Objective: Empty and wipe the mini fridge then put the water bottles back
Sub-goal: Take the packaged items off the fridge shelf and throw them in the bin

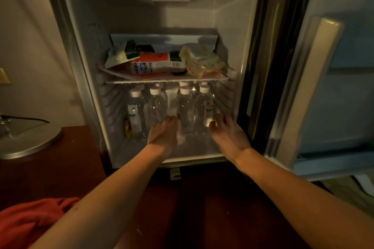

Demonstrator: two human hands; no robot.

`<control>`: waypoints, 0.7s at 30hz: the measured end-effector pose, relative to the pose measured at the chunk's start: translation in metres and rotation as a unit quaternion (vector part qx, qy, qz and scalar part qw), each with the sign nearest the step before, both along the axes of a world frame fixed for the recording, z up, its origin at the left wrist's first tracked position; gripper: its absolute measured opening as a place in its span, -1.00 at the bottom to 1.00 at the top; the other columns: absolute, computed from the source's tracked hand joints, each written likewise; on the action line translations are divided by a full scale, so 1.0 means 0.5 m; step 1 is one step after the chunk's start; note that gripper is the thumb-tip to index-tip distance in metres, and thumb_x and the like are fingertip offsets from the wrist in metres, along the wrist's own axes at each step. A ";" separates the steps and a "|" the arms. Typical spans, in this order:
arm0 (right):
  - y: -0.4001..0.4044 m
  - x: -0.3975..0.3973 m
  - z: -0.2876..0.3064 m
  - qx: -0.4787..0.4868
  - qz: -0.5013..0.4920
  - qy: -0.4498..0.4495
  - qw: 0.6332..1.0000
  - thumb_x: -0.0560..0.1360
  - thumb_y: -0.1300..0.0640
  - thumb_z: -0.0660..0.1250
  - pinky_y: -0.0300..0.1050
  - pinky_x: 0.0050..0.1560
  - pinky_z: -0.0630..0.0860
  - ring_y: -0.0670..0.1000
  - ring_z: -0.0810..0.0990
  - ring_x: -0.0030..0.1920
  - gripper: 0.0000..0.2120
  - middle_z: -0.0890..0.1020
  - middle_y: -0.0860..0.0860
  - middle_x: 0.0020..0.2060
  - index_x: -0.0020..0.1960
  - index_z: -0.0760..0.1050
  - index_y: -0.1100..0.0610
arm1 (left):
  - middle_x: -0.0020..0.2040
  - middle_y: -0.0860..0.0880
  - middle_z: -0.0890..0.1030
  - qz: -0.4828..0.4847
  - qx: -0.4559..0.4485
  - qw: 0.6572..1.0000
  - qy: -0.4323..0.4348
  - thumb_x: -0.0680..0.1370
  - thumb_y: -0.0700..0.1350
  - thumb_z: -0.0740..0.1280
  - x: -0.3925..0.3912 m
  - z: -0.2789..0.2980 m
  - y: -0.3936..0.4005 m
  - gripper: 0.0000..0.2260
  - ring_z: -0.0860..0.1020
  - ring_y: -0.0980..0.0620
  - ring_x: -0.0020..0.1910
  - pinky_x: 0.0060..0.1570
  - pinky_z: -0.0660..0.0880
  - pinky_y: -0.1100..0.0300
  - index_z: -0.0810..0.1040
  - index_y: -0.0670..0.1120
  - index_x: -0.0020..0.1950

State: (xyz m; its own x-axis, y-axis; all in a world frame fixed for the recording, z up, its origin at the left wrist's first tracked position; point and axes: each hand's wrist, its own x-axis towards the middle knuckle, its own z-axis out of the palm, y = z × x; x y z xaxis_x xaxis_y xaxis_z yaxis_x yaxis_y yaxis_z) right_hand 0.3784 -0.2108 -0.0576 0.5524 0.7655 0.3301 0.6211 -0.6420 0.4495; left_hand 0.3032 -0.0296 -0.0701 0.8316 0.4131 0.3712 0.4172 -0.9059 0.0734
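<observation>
Reaching into the open mini fridge (pixel 232 32), the left hand (pixel 163 134) and right hand (pixel 229 134) sit low among the water bottles (pixel 185 107) under the wire shelf (pixel 166 81), each grip loosely spread and seemingly holding nothing, though fingertips touch bottles. Emptying looks barely begun, judging by the full bottle row and the snack packets (pixel 159 60) above that shelf; wiping and restocking remain. Labels are too blurred to read, only a barcode showing on the orange packet
</observation>
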 end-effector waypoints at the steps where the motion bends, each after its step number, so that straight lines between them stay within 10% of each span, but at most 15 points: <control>1: -0.002 -0.004 -0.002 0.007 -0.003 0.010 1.000 0.53 0.39 0.21 0.07 0.31 0.41 0.29 0.26 0.40 -0.52 0.30 0.26 0.40 0.44 0.29 0.26 | 0.28 -0.06 0.50 0.004 -0.010 1.000 0.012 0.60 -0.23 0.25 -0.003 -0.001 -0.001 -0.69 0.56 -0.14 0.18 0.06 0.48 0.02 0.40 -0.06 0.34; 10: -0.043 -0.052 -0.008 0.073 0.015 0.063 0.995 0.51 0.15 0.37 0.01 -0.08 0.61 0.25 0.45 0.26 -0.49 0.47 0.18 0.29 0.42 0.33 0.18 | 0.21 -0.09 0.37 -0.076 -0.059 0.995 0.005 0.62 -0.17 0.19 -0.067 0.000 -0.033 -0.84 0.56 -0.20 0.01 -0.01 0.55 -0.15 0.46 -0.14 0.17; 21: -0.178 -0.184 0.001 0.169 0.050 0.103 0.979 0.48 0.19 0.39 -0.02 0.09 0.55 0.12 0.35 0.29 -0.42 0.36 0.07 0.37 0.44 0.26 0.07 | -0.11 -0.03 0.41 -0.206 -0.028 0.971 -0.114 0.65 -0.08 0.19 -0.179 0.008 -0.184 -0.86 0.48 -0.09 -0.24 -0.32 0.32 0.08 0.34 -0.13 -0.02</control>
State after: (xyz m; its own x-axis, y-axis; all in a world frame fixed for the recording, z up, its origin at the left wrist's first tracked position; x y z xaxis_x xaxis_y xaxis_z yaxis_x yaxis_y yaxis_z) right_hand 0.2866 -0.3000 -0.0571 0.5621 0.6855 0.4628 0.7436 -0.6638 0.0800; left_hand 0.2140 -0.1214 -0.0660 0.8296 0.0874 0.5515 -0.0128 -0.9844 0.1753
